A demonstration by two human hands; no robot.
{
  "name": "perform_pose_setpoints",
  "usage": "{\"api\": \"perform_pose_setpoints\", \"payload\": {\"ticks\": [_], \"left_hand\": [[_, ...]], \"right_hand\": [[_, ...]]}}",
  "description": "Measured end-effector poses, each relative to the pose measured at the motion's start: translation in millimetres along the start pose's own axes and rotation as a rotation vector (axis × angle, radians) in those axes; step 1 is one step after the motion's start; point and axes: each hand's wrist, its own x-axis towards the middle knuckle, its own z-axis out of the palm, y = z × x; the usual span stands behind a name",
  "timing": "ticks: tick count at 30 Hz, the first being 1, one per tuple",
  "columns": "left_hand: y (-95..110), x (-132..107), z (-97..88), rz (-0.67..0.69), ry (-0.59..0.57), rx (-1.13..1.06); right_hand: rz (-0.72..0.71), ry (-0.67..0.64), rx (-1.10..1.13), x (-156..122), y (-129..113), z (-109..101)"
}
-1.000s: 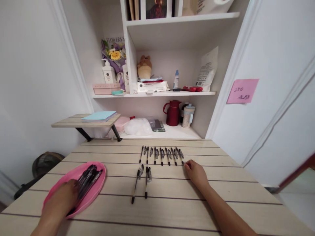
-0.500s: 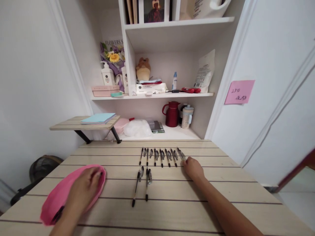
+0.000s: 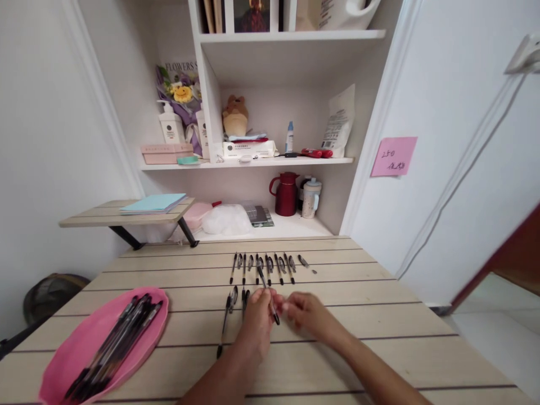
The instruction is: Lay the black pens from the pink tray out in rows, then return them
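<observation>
A black-ended pen (image 3: 264, 279) is in my left hand (image 3: 258, 318), slanting across the fingers over the table. Beside its lower end is my right hand (image 3: 310, 315), with fingers curled and fingertips close together; what they hold, if anything, is hidden. Several slim pens (image 3: 280, 269) stand in a row behind the hands, with dark clip caps (image 3: 250, 262) between them. A separate cap (image 3: 302, 261) lies at the row's right end, near a small grey piece (image 3: 314, 271). Nearer, another pen (image 3: 223, 328) lies beside a cap (image 3: 234, 298); my left hand partly covers a neighbouring pen.
A pink tray (image 3: 54, 365) holding a bundle of pens stands at the table's left. Behind it, a small raised shelf (image 3: 93, 212) carries blue paper (image 3: 154, 203). White shelving with a red jug (image 3: 286, 194) and a cup (image 3: 311, 198) borders the table's (image 3: 379, 360) back.
My left hand has left the tray and now holds a pen at the middle. My right hand has come in from the row's right end, leaving a cap there. The view has shifted right.
</observation>
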Motion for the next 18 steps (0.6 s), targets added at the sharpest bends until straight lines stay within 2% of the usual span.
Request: {"api": "perform_pose_setpoints", "payload": {"ticks": [1, 3, 4, 6, 8, 11, 15, 18], "left_hand": [[-7, 0, -0.8, -0.015, -0.017, -0.003], [-22, -2, -3.9, -0.058, -0.061, 0.030], [-30, -4, -5.7, -0.081, -0.088, 0.057], [-42, -6, -8.9, -0.108, -0.146, 0.127], [-49, -7, -11.0, -0.114, -0.201, 0.193], [-48, -8, -11.8, -0.126, -0.246, 0.255], [-40, -11, -9.7, -0.140, -0.264, 0.299], [-38, -12, -8.3, -0.116, -0.271, 0.328]], "right_hand": [[0.020, 0.100, -0.142, 8, 7, -17], [0.160, 0.356, -0.405, 28, 24, -49], [0.193, 0.406, -0.435, 39, 32, -61], [0.221, 0.425, -0.451, 56, 46, -75], [0.226, 0.404, -0.427, 66, 55, -76], [0.231, 0.399, -0.364, 69, 63, -69], [0.246, 0.403, -0.215, 58, 62, -63], [0.262, 0.366, -0.061, 41, 52, -57]]}}
